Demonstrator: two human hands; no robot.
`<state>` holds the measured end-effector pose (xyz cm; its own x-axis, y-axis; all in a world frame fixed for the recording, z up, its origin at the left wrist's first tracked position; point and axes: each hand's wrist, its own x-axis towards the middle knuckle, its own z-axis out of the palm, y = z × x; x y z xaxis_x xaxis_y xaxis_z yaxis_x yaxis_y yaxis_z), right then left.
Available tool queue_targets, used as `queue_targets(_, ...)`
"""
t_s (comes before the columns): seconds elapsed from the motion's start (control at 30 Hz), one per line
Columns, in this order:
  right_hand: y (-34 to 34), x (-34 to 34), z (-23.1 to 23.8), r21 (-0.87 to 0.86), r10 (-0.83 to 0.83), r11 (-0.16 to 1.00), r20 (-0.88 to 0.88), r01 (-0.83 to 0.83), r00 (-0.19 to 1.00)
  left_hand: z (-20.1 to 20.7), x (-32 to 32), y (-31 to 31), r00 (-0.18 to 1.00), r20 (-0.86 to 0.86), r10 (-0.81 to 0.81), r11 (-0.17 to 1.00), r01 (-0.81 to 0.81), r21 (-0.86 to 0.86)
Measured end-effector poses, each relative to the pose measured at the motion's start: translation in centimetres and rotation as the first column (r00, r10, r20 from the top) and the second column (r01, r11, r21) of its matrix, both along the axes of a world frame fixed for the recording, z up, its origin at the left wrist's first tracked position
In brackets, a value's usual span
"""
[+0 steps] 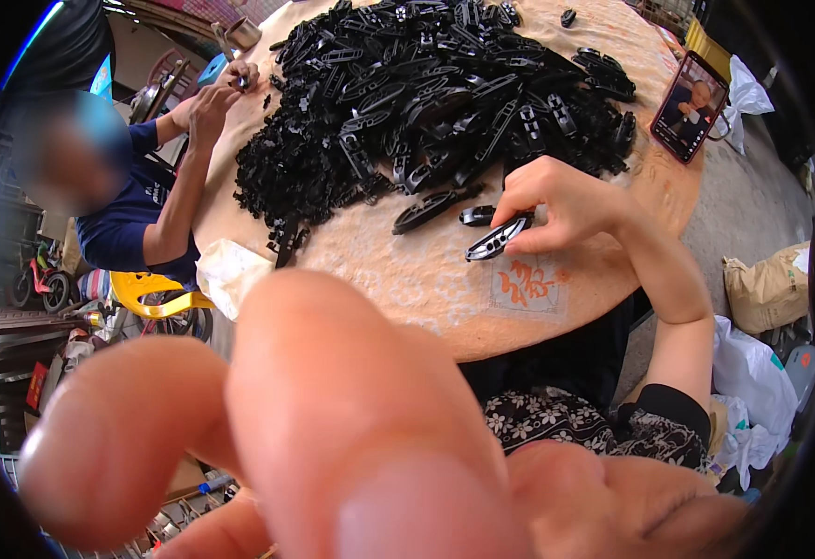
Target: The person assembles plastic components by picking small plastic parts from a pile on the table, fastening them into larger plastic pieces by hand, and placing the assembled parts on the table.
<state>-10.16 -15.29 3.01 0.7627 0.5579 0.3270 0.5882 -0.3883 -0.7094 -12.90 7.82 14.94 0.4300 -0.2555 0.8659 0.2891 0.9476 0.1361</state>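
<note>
Your right hand (pixel 566 210) is clamping on a black clip (pixel 499 238), its thumb and fingers pinching one end while the other end is pointing left over the near part of the table (pixel 398 321). Your left hand (pixel 361 401) is looming blurred and very close to the camera, its fingers standing apart and covering much of the lower view. Just behind the held clip, a small black piece (pixel 475 215) is lying near your fingertips, and a longer oval piece (pixel 426 211) is resting to its left. Beyond these, a large pile (pixel 435 102) of similar black parts is spreading across the table. A phone (pixel 691 107) is leaning at the table's right edge, its screen showing a person. On the left side, a co-worker in a dark blue shirt (pixel 167 191) is holding a small item between both hands (pixel 212 110), with a metal cup (pixel 242 34) standing just beyond. A white bag (pixel 230 275) is lying at the near left edge, close to a yellow chair (pixel 151 300). On the floor at right, a brown sack (pixel 769 287) is sitting behind white plastic bags (pixel 752 387).
</note>
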Motion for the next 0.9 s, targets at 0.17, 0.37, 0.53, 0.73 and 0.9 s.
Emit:
queue_targets(0.17,0.0,-0.1,0.1,-0.008,-0.013,1.000,-0.006,0.013,1.000,0.6,-0.2,0.8,1.000,-0.019,-0.004,0.995,0.005,0.095)
queue_targets(0.37,0.1,-0.1,0.1,-0.022,-0.015,1.000,-0.007,0.015,1.000,1.3,-0.3,1.6,0.999,-0.041,-0.014,0.971,0.024,0.237)
queue_targets(0.53,0.1,-0.1,0.0,-0.019,-0.012,1.000,0.001,0.012,1.000,1.8,-0.3,2.1,0.998,-0.053,-0.022,0.943,0.038,0.330)
queue_targets(0.73,-0.6,-0.3,-0.2,-0.007,-0.041,0.999,0.026,0.041,0.999,1.4,3.5,-1.0,0.979,-0.191,-0.069,0.890,0.147,0.432)
queue_targets(0.9,-0.3,0.3,0.1,-0.012,-0.044,0.999,0.012,0.044,0.999,-1.1,10.4,-5.0,0.901,-0.328,0.282,0.736,0.016,0.677)
